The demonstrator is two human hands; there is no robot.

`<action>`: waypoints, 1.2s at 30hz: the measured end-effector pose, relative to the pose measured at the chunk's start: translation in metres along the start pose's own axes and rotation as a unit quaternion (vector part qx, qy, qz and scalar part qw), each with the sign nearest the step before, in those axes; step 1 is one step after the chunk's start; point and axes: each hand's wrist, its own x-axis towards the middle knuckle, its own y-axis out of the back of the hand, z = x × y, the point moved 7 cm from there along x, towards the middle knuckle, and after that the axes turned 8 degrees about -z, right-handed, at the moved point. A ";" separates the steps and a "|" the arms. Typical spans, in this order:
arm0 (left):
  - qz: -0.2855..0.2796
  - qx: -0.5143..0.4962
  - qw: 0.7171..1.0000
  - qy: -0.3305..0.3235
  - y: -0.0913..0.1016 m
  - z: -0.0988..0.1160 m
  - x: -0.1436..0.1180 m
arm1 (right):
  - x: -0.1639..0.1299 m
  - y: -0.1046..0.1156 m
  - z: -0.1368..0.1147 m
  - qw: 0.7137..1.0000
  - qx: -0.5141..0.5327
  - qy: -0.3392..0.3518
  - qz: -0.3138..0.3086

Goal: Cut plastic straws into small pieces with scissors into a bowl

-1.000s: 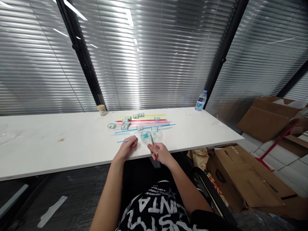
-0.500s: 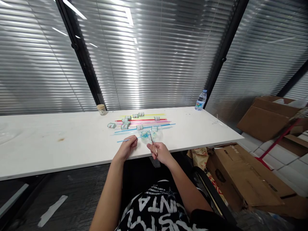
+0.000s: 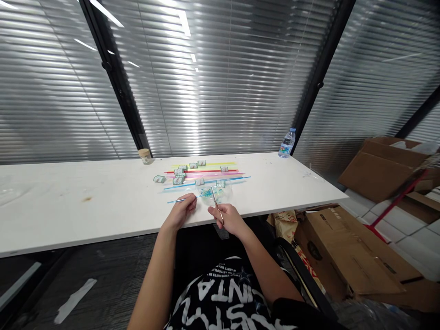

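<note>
White laminate worktop (image 3: pixel 103 206), long, running left to right under both hands; its near edge sits just below the wrists. Venetian blinds behind glass fill the far side beyond it.

Brown cardboard boxes (image 3: pixel 347 256) on the floor, right of the right hand and below worktop level. More boxes stacked further right.

Row of long thin plastic straws (image 3: pixel 206 174) (yellow, red, pink, blue) lying flat, just beyond the hands. Small rolled paper pieces with a greenish print (image 3: pixel 178 176) scattered among and on them.

Clear plastic water bottle with blue cap (image 3: pixel 287 144) stands upright, well off to the right of the hands at the far edge. Small tan-lidded jar (image 3: pixel 145 156) at the far edge, beyond and left of the left hand.

Shallow clear plastic dish (image 3: pixel 216 195) just ahead of the right hand, with small blue bits inside; too small to tell what they are.

Left hand (image 3: pixel 180 213): fingers curled closed, pinching a thin blue plastic straw (image 3: pixel 177 200) that lies across the worktop, its free end pointing left, the other end reaching toward the dish.

Right hand (image 3: pixel 230 219): closed around small metal scissors (image 3: pixel 216 200), blades pointing away over the dish. Cannot tell whether the blades are apart.
</note>
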 end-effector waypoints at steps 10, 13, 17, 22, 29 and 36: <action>0.026 -0.047 0.999 0.003 0.002 0.000 -0.001 | 0.001 0.004 0.002 1.000 -0.002 0.001 0.018; 0.056 -0.084 0.995 0.000 0.006 0.000 -0.001 | 0.002 0.007 0.005 0.999 0.004 -0.003 0.033; 0.076 -0.078 0.994 0.003 0.008 0.000 -0.002 | 0.002 0.009 0.006 0.999 0.013 0.008 0.044; 0.072 -0.060 0.996 0.005 0.007 0.000 -0.001 | 0.004 0.009 0.009 0.999 0.021 0.011 0.042; 0.062 -0.053 0.997 0.007 0.008 -0.001 -0.001 | 0.005 0.008 0.011 0.999 0.040 0.007 0.036; 0.063 -0.058 0.996 0.003 0.008 -0.002 -0.001 | 0.005 0.009 0.013 0.998 0.049 0.009 0.041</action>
